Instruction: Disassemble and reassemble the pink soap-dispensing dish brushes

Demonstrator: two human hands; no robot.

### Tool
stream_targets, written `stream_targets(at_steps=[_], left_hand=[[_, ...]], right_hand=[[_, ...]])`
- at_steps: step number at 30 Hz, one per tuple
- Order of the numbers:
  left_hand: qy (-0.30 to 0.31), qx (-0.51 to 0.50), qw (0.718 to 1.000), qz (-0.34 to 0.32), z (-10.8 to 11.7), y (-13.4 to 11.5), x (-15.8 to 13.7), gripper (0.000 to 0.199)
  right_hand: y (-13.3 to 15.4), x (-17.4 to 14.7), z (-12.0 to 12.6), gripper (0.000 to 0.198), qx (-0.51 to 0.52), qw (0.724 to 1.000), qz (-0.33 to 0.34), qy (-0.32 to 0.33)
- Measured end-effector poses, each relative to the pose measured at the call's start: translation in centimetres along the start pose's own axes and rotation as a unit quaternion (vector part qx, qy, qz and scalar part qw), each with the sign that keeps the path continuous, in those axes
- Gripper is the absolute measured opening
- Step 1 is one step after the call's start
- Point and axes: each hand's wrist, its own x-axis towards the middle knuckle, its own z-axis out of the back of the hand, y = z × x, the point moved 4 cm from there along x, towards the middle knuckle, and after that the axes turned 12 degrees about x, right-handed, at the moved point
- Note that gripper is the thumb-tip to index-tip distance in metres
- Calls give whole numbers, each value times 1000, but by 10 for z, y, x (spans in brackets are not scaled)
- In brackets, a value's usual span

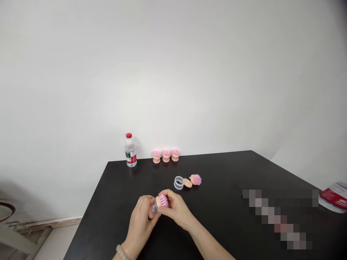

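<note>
Between both hands, above the near part of the black table (211, 206), is a small brush (163, 200) with pink bristles and a clear body. My left hand (142, 213) is closed around its clear, peach-ended side. Fingers of my right hand (176, 208) grip the bristle end from the right. Just beyond the hands lie a clear ring-shaped part (179, 183), a flat peach cap (187, 183) and a peach brush head (196, 179) with pink bristles, tipped on its side.
Three pink-bristled brushes (166, 156) stand in a row along the wall. A water bottle (131, 151) with a red cap is upright to their left. At the far right edge lies a red and white package (334, 196). A blurred patch covers part of the table's right side.
</note>
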Motion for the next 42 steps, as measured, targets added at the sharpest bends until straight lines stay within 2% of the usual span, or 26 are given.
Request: stream_targets(at_steps=[2,6,8,10,11,13,15,16,18,20,22,24,25,28,29,34,37,39,40,42], left_hand=[[39,-6,999,21,1,-1,2,17],[97,-22,994,55,5,-3,6,21],[85,-20,994,61,6,-2,7,22],[66,-14,996,55,6,-1,7,23],[57,-10,997,47,5,0,7,23],[41,1,999,23,2,2,6,22],[22,13,1000,1,0,3,4,23],[13,17,1000,-7,-1,4,4,23],[-3,23,1000,-16,-1,5,3,25],[-13,27,999,-21,-1,6,2,26],[-14,27,999,-28,-2,6,2,25],[-11,23,999,-32,-2,6,2,25],[-10,21,999,-32,-2,6,2,25],[-7,15,1000,-21,-3,8,2,27],[-6,13,1000,-18,-3,8,2,26],[14,-1,1000,7,-3,5,3,24],[57,-26,997,39,1,3,6,23],[120,-114,982,88,3,5,7,26],[163,-191,960,121,3,7,7,29],[248,-344,888,177,2,9,4,35]], right_hand=[[11,-3,0,37,-47,998,39,14],[29,-9,-1,46,-122,979,130,104],[26,-8,2,67,-119,981,110,104],[16,-6,7,87,-101,991,58,68],[11,-5,8,85,-98,993,31,53],[5,-3,9,62,-108,993,4,44],[5,-3,7,46,-115,991,21,60],[6,-3,7,48,-108,991,39,71],[8,-4,7,67,-81,992,59,83],[4,-4,8,79,-63,994,32,83],[-1,-4,8,69,-76,994,-10,72],[-3,-4,8,52,-100,993,-18,64],[-2,-4,7,51,-103,993,-8,61],[0,-4,5,69,-82,995,14,54],[0,-4,4,69,-80,995,10,49],[-1,-1,3,38,-132,991,-5,2],[6,-1,2,41,-149,989,20,7],[15,-3,0,44,-153,986,47,38],[20,-5,-1,45,-150,985,63,63],[32,-11,-3,43,-134,980,98,114]])
